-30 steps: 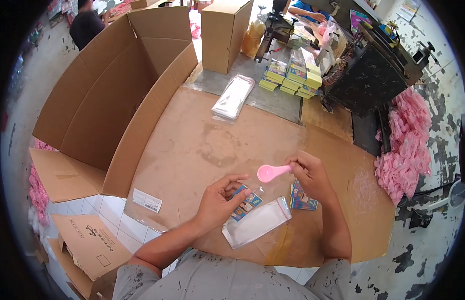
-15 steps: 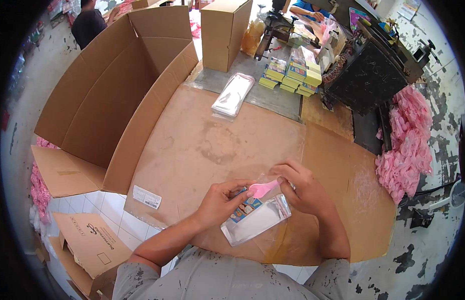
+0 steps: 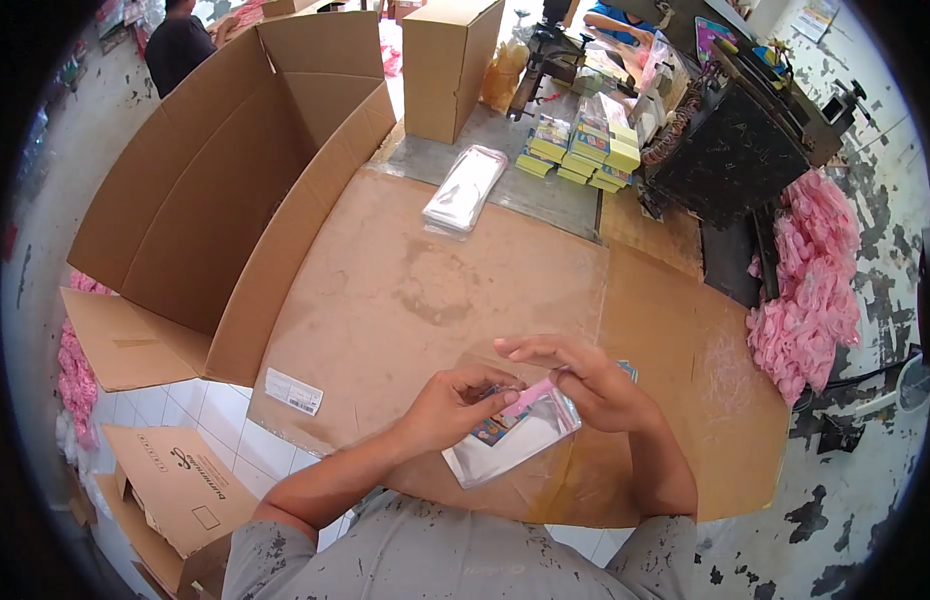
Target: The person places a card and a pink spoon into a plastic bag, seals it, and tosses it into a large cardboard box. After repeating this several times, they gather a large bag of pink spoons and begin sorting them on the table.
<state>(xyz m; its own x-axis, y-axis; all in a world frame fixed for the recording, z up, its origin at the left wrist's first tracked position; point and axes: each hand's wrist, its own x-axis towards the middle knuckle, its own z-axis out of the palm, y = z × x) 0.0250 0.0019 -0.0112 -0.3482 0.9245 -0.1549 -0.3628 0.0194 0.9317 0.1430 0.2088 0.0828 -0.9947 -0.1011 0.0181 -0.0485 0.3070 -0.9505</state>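
My left hand (image 3: 451, 408) is closed, its thumb and fingers pinching the end of a pink plastic spoon (image 3: 531, 399) with clear film around it. My right hand (image 3: 603, 384) has its fingers stretched out over the spoon, and its thumb is at the spoon's other end. Below both hands, a clear plastic bag (image 3: 495, 462) lies on the cardboard table top. A printed blue card (image 3: 488, 432) shows partly under my left hand. Behind my right hand pokes out the corner of another printed piece (image 3: 628, 371).
A stack of clear bags (image 3: 465, 190) lies farther up the cardboard (image 3: 435, 285). Beyond are bundles of printed cards (image 3: 585, 145) and a dark machine (image 3: 730, 155). A large open carton (image 3: 200, 190) stands left; pink bagged items (image 3: 810, 285) hang right. Two people work at the back.
The spoon has shifted slightly down and is now more covered by my hands. My right fingers have straightened and spread over it. A printed corner has appeared behind my right hand.
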